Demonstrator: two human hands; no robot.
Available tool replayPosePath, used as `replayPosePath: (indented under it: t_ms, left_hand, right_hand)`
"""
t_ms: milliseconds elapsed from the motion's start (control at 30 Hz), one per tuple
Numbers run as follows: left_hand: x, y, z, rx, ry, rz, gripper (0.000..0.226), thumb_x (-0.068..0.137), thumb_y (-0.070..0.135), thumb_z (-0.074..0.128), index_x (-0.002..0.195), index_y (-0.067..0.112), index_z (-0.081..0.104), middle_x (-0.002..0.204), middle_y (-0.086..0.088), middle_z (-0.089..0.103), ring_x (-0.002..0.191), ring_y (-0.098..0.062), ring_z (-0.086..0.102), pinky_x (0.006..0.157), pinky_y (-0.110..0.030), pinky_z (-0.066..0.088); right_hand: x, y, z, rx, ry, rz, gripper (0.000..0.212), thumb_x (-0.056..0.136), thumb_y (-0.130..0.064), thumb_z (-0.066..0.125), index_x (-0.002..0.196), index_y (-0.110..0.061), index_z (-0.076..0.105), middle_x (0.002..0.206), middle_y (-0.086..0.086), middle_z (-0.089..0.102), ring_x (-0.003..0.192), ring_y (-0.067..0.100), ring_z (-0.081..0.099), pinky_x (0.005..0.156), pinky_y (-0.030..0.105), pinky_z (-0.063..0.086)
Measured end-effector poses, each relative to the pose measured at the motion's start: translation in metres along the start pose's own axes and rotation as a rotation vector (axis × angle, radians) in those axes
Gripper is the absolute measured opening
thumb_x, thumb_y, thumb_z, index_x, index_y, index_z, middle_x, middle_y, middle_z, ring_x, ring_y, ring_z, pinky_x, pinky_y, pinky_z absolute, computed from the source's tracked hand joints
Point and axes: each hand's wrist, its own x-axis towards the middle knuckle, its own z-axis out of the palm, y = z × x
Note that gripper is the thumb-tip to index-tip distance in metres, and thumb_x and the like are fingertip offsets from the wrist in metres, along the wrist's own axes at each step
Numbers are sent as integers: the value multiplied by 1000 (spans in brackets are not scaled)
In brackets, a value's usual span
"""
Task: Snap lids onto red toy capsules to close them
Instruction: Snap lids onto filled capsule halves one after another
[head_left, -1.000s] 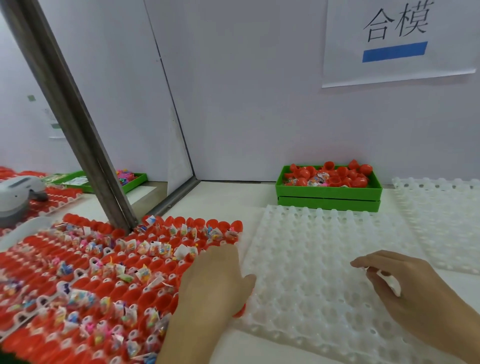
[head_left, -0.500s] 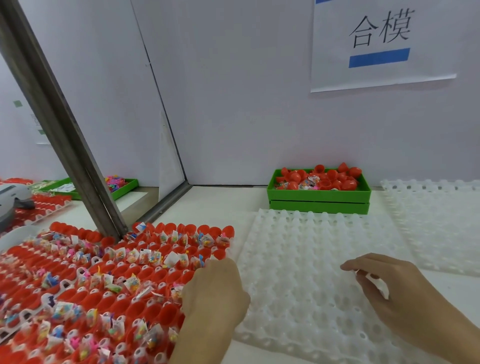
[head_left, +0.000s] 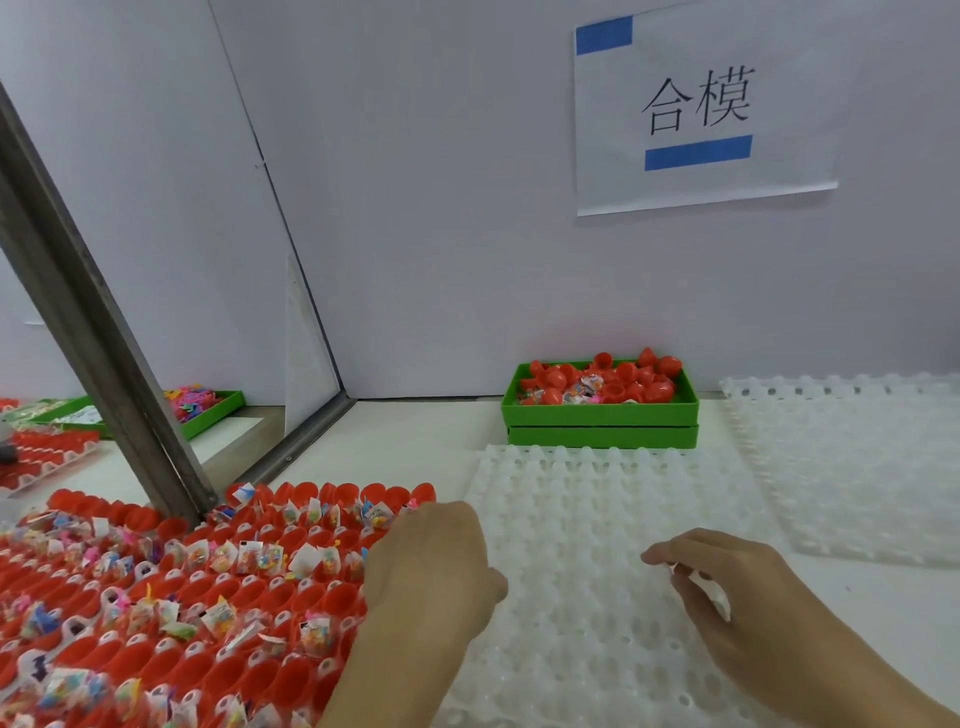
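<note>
Nearest you, your right hand (head_left: 727, 582) hovers over the white tray (head_left: 597, 519), fingers curled in and pinching something small and pale against the thumb; it is too small to tell whether that is a lid. Your left hand (head_left: 431, 561) lies on the right edge of the field of red capsules (head_left: 208, 597), knuckles up and fingers bent down among the cups; whether they actually grip one cannot be told from here, since the fingertips are hidden.

The capsules stand open, row on row, most with a little wrapped toy (head_left: 249, 558) poking out of the mouth. That is your main hazard, I judge: a wrapper corner caught at the rim would likely stop a lid seating. Tuck each packet down before you cap it, set the lid square over the mouth, then press straight down with the cup steadied by the other hand, so the neighbours do not tip.

Further back, against the wall, the green box (head_left: 602, 421) holds loose red pieces mixed with a few packets. A second white tray (head_left: 857, 467) lies to the right of it, and a paper sign (head_left: 696, 114) hangs on the wall above. Off to the left, past the slanted metal bar (head_left: 104, 364), more red rows show.
</note>
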Motion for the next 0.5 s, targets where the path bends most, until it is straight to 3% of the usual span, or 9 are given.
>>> replayPosePath:
  t_ms: [100, 233, 367, 500]
  left_hand:
    - [7, 28, -6, -7, 4, 85, 33, 87, 30, 61, 69, 19, 37, 74, 3, 40, 67, -15, 43, 51, -26, 31]
    - [17, 71, 1, -93, 0, 173, 28, 88, 25, 63, 76, 15, 40, 77, 1, 37, 80, -23, 46, 61, -30, 37]
    - [25, 100, 13, -152, 14, 260, 24, 88, 26, 62, 84, 17, 41, 81, -1, 38, 80, -24, 45, 60, -31, 33]
    - [29, 115, 29, -278, 67, 344, 19, 87, 35, 60, 89, 20, 49, 89, 0, 48, 79, -24, 51, 62, -30, 37]
  right_hand:
    - [1, -2, -1, 26, 8, 16, 31, 93, -11, 60, 106, -37, 71, 98, -32, 62, 99, -17, 53, 79, 7, 45]
    - [4, -3, -3, 136, 58, 52, 34, 89, -3, 64, 98, -34, 73, 94, -23, 69, 91, -5, 62, 76, 15, 50]
    - [6, -2, -6, 277, 200, 122, 38, 87, 1, 65, 94, -36, 71, 87, -17, 74, 84, -5, 66, 73, 9, 50]
    - [10, 2, -11, 459, 270, 233, 30, 92, -6, 62, 99, -33, 72, 86, -14, 76, 83, -7, 68, 71, 4, 48]
